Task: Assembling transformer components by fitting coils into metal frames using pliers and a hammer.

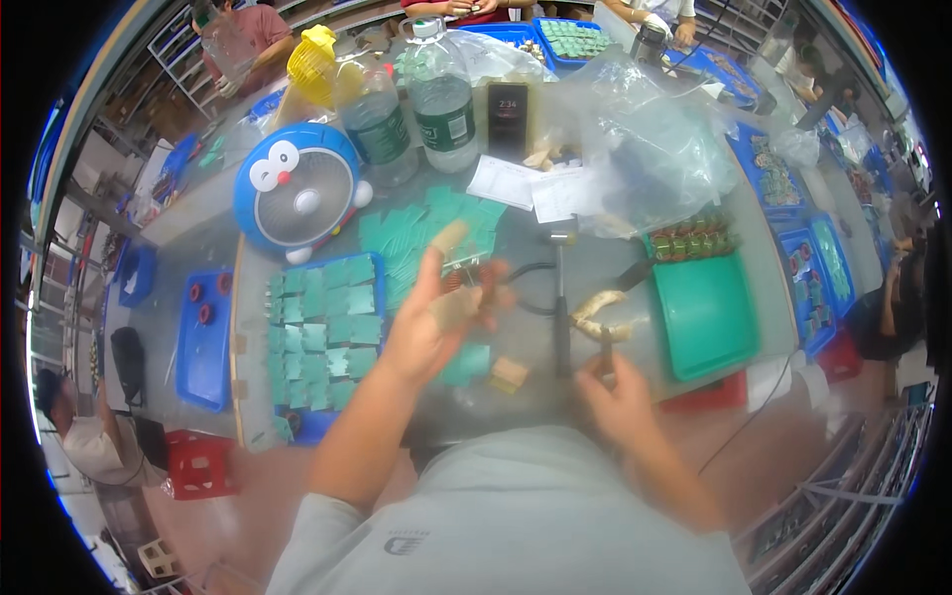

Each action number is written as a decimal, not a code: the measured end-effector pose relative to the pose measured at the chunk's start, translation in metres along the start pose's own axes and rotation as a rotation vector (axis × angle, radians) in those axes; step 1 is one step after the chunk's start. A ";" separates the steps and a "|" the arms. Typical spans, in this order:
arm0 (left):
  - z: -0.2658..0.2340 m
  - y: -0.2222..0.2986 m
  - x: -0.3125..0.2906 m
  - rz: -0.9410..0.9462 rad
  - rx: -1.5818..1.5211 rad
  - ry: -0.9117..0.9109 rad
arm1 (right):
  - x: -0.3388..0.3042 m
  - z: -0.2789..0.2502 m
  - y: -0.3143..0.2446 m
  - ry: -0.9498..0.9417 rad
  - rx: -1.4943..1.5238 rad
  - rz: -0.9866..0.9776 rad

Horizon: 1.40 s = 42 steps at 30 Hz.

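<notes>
My left hand (433,312), with tape on its fingers, is raised over the table and closed around a small copper-wound coil (454,281) with thin metal pins. Lower and to the right, my right hand (617,395) pinches a narrow brownish strip (607,347); its kind is unclear. Just beyond that hand lie pliers with cream-wrapped handles (585,315) and a hammer (562,322). A black ring-shaped tool handle (531,290) is between the hammer and my left hand. Loose green flat pieces (412,238) are heaped behind my left hand.
At left stands a blue tray (380,288) of green pieces, below a blue cartoon fan (297,193). A green tray (706,322) with wound coils (694,238) is at right. Bottles (443,109), papers (531,188), a phone (508,119) and plastic bags (654,149) fill the back. People work beyond.
</notes>
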<state>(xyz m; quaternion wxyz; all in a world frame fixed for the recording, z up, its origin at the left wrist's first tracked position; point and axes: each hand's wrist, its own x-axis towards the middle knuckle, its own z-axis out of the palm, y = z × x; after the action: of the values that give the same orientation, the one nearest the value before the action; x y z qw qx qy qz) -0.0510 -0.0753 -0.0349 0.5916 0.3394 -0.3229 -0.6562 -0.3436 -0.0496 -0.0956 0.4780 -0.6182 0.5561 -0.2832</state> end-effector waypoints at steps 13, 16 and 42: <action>-0.001 0.013 0.003 0.086 0.102 -0.140 | 0.026 0.024 -0.043 -0.055 0.284 -0.129; -0.001 0.010 0.006 0.102 0.042 -0.192 | 0.033 0.034 -0.070 -0.056 0.413 -0.202; 0.050 -0.010 -0.045 0.061 0.003 -0.080 | 0.013 0.053 -0.103 0.092 0.520 -0.617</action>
<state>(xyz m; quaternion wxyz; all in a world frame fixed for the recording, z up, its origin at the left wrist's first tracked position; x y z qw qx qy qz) -0.0945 -0.0284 -0.0121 0.5975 0.3038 -0.3577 -0.6502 -0.2512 -0.0552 -0.0252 0.4857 -0.6011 0.2749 -0.5720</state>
